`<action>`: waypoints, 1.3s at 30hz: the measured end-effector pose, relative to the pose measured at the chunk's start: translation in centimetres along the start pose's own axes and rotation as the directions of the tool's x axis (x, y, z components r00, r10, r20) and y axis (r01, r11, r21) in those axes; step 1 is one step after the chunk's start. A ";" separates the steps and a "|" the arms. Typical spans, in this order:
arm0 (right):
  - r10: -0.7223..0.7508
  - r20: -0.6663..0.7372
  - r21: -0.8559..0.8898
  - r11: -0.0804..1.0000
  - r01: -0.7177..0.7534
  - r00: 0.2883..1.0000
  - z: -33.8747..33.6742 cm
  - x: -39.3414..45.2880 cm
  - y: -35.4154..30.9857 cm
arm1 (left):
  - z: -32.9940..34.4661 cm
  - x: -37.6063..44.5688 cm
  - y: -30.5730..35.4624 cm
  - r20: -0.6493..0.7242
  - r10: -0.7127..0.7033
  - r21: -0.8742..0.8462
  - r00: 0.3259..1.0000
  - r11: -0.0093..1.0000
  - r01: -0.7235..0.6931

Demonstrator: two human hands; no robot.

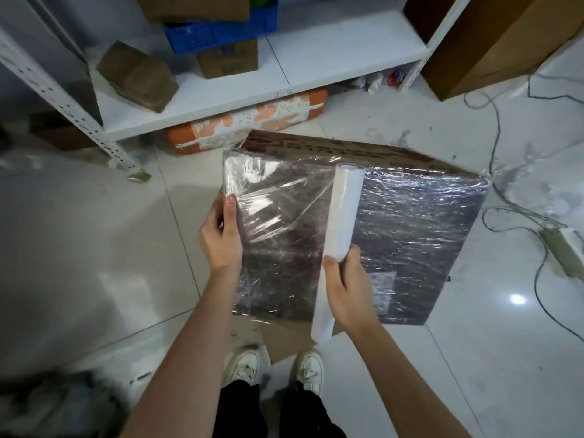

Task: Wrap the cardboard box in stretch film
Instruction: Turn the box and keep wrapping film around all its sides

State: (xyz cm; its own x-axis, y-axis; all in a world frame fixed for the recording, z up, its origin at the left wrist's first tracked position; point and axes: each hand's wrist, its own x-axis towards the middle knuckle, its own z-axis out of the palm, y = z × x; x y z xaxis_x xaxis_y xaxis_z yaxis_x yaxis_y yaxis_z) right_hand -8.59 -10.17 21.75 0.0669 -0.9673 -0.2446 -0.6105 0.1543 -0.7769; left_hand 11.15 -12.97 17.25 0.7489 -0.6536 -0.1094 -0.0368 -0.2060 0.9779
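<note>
A large flat cardboard box sits on the tiled floor in front of me, its dark top face covered in crinkled clear stretch film. A white roll of stretch film lies lengthwise above the box's middle. My right hand grips the roll around its lower half. A taut sheet of film runs from the roll leftwards to the box's left edge. There my left hand presses on the film-covered edge, thumb on top.
A white metal shelf stands just behind the box, holding small cartons and a blue crate. An orange bag lies under it. Cables and a power strip trail at the right. My white shoes stand near the box.
</note>
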 end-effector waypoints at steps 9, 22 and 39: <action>-0.032 0.116 -0.020 0.999 0.034 0.993 -0.8 0.4 2.0 | -2.0 -2.3 3.8 -0.025 0.317 0.505 0.948 0.822 -0.262; -0.077 0.076 0.134 0.989 0.067 0.994 -0.7 -0.3 3.3 | -0.4 0.9 11.2 0.678 0.356 0.413 0.643 0.539 -0.734; 0.047 -0.102 0.223 0.974 -0.023 0.994 -1.0 -0.8 2.1 | 1.2 1.4 11.2 0.532 0.339 0.271 0.776 0.800 -0.535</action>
State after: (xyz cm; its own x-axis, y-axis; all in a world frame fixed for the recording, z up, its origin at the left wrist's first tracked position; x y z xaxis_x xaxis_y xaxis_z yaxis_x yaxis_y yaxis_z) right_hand -10.68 -9.26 20.87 -0.0423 -0.9745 -0.2204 -0.4200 0.2175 -0.8811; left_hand 11.03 -17.11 27.87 0.2163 -0.9645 0.1515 -0.6096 -0.0122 0.7926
